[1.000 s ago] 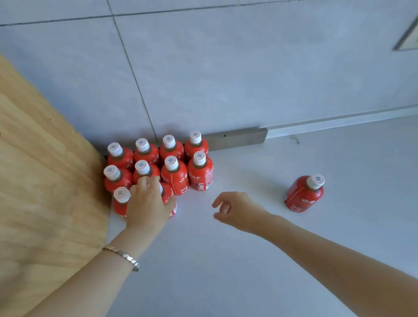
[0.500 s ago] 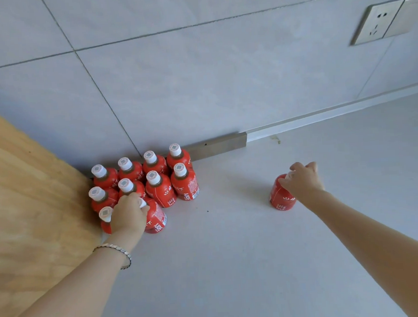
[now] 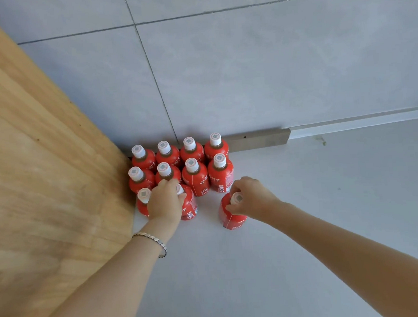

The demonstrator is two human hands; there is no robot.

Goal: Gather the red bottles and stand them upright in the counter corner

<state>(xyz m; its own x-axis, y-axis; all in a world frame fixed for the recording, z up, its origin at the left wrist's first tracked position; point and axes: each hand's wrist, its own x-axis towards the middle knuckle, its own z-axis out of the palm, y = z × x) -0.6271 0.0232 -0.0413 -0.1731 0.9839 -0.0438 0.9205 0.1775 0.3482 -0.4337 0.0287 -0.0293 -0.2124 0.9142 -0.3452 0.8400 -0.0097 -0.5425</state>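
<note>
Standing upright in the counter (image 3: 260,266) corner are ten red bottles (image 3: 195,176), white-capped, contents hidden by labels: four, four, then two. The left hand (image 3: 165,203) is closed over one front-row bottle (image 3: 189,206). The right hand (image 3: 251,198) grips an eleventh bottle (image 3: 230,217) by its neck, just beside the group.

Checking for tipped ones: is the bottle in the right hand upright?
Upright: the bottle stands with its cap on top, gripped by the right hand.
</note>
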